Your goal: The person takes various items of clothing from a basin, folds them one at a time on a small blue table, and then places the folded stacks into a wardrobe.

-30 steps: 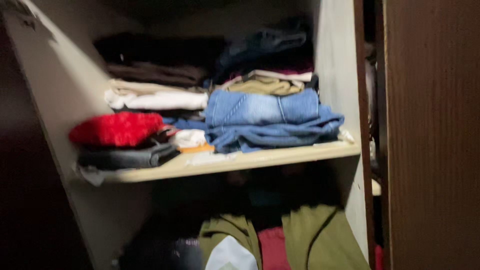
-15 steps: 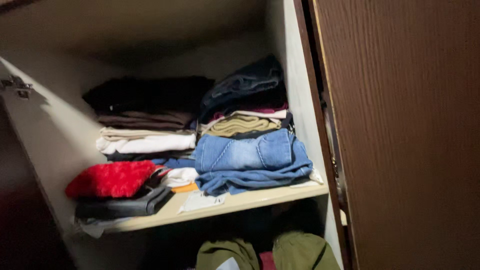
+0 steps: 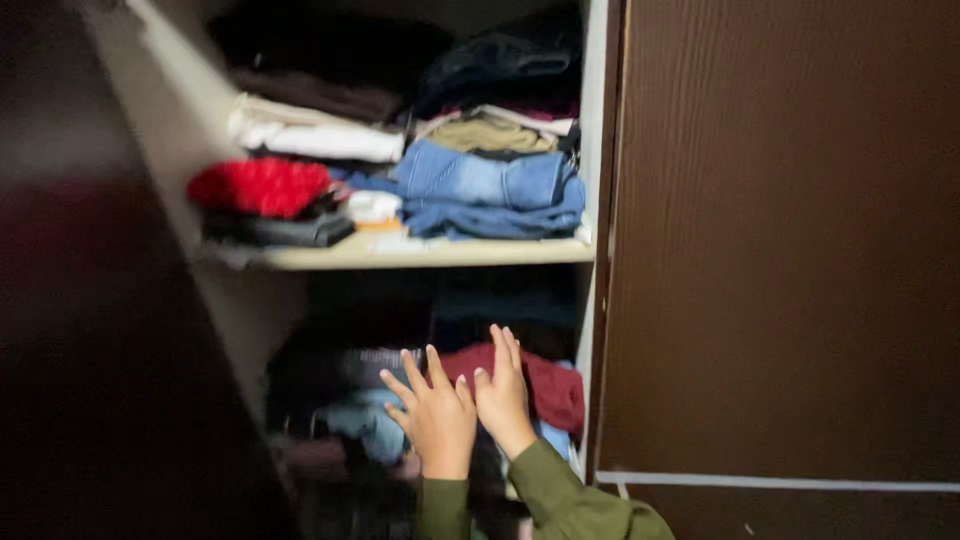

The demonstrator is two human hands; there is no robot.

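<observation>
Both my hands reach into the lower compartment of an open wardrobe. My left hand [image 3: 435, 415] has its fingers spread, in front of a light blue cloth [image 3: 362, 425]. Beside it, touching it, my right hand [image 3: 503, 395] lies open against a dark red folded garment [image 3: 548, 385]. Neither hand grips anything. Olive green sleeves cover both forearms. Above, the shelf [image 3: 430, 253] carries stacks of folded clothes: blue jeans [image 3: 485, 190], a fluffy red item [image 3: 260, 186], white cloth [image 3: 315, 138], and dark garments on top.
A closed dark brown wooden door [image 3: 790, 240] fills the right side. The open left door [image 3: 90, 300] is a dark blur at the left. The lower compartment is dim and packed with clothes.
The view has dropped and shifted, so the shelf sits higher in frame. Both hands have come into view and reached into the lower compartment.
</observation>
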